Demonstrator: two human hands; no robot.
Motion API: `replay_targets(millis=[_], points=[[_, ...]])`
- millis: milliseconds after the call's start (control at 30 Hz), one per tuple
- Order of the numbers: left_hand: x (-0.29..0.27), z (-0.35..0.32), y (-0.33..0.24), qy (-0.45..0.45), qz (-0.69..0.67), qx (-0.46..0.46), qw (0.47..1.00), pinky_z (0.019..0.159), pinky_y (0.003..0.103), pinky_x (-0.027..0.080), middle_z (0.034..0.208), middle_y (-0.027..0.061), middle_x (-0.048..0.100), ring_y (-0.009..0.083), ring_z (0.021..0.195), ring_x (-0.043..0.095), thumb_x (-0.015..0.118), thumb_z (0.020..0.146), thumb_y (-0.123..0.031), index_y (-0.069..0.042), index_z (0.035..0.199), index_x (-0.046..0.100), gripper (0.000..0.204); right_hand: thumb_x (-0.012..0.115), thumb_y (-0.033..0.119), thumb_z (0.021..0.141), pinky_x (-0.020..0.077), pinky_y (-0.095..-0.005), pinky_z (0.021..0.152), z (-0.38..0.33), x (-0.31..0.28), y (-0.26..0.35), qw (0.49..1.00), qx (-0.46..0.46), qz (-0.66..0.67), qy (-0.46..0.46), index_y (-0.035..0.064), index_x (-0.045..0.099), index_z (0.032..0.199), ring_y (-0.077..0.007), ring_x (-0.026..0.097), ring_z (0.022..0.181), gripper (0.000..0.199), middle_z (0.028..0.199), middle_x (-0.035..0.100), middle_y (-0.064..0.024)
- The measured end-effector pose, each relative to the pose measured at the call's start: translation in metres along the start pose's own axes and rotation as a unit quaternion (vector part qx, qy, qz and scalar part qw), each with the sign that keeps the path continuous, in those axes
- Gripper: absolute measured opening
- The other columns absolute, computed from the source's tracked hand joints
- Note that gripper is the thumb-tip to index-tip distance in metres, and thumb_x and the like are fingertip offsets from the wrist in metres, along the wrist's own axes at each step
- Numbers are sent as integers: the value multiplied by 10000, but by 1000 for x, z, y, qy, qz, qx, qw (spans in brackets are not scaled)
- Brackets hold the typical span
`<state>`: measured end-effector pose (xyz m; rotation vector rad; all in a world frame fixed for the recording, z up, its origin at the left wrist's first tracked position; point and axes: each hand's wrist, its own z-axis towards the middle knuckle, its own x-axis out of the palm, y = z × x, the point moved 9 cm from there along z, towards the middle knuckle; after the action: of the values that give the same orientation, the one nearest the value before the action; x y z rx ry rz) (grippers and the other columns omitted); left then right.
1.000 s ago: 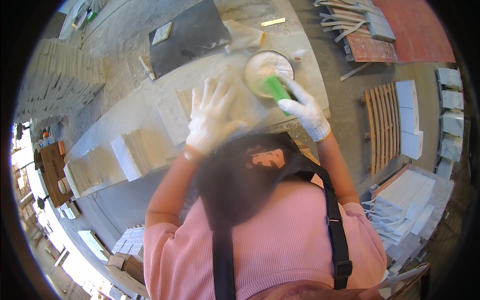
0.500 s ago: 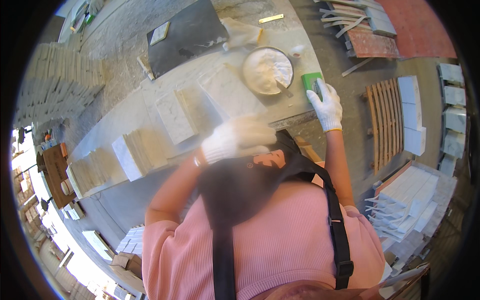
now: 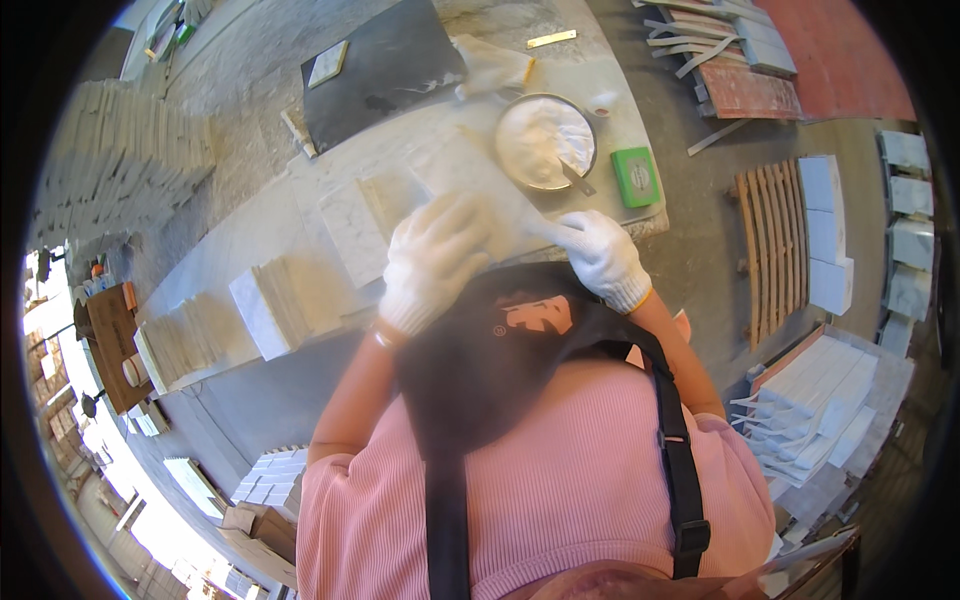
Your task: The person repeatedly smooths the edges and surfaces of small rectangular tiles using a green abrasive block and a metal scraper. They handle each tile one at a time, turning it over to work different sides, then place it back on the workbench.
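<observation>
Both my hands wear white knit gloves. My left hand (image 3: 437, 258) lies over the near left part of a pale marble tile (image 3: 478, 178), its fingers stretched out and slightly blurred. At the tile's near right corner, my right hand (image 3: 606, 258) is closed, pinching the edge; the fingertips are partly hidden. Just beyond stands a round bowl of white powder (image 3: 540, 135) with a putty knife (image 3: 576, 178) leaning in it. A green block (image 3: 635, 177) sits at the table's right edge, apart from my right hand.
Marble tiles (image 3: 350, 230) stand in leaning stacks (image 3: 262, 312) along the table to the left. A black sheet (image 3: 385, 75) with a small tile (image 3: 328, 64), a cloth glove (image 3: 495, 66) and a yellow strip (image 3: 552, 39) lie farther back. A slatted wooden pallet (image 3: 770, 250) is at right.
My right hand has let go of the green block and moved left to the marble tile's corner. My left hand has shifted slightly left and away from my body, onto the tile.
</observation>
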<state>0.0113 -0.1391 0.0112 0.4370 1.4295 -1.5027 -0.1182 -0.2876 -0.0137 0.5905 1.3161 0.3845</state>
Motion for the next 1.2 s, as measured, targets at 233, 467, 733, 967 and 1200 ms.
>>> replay_targets(millis=[233, 467, 733, 967, 1200], points=[[-13, -3, 5, -62, -27, 11, 998, 947, 508, 512, 1286, 153, 655, 401, 1194, 607, 787, 774, -184, -98, 1086, 718, 331, 632, -10, 911, 540, -322, 923, -23, -12, -38, 965, 162, 191, -76, 19, 720, 1180, -200, 687, 1050, 284, 1100, 732, -107], [-13, -33, 51, -74, -156, -269, 948, 894, 382, 549, 1203, 142, 712, 294, 1057, 691, 760, 891, -228, -73, 1332, 666, 477, 683, 259, 982, 492, -271, 752, 17, 35, -34, 877, 323, 349, 68, 11, 729, 1071, -98, 612, 820, 268, 917, 704, -33], [14, -61, 66, -98, -477, -430, 760, 821, 309, 553, 1236, 140, 697, 202, 1027, 704, 695, 979, -286, -7, 1487, 517, 606, 707, 274, 962, 397, -222, 571, 13, 22, -21, 822, 375, 428, 25, 20, 714, 967, -67, 528, 613, 254, 733, 614, -1], [12, -24, 46, -100, -582, -351, 727, 906, 312, 522, 1288, 94, 672, 159, 1082, 655, 684, 985, -247, 8, 1484, 503, 588, 705, 229, 964, 443, -237, 611, 4, 20, 1, 776, 362, 513, 58, -25, 678, 1031, -108, 582, 660, 264, 821, 672, -68], [16, 7, 32, -29, -654, -310, 689, 946, 304, 487, 1227, 43, 686, 121, 1060, 615, 717, 949, -202, 22, 1347, 613, 468, 770, 118, 881, 523, -278, 735, 16, 13, 16, 816, 333, 462, 98, -33, 695, 1057, -128, 646, 798, 244, 910, 712, -71]])
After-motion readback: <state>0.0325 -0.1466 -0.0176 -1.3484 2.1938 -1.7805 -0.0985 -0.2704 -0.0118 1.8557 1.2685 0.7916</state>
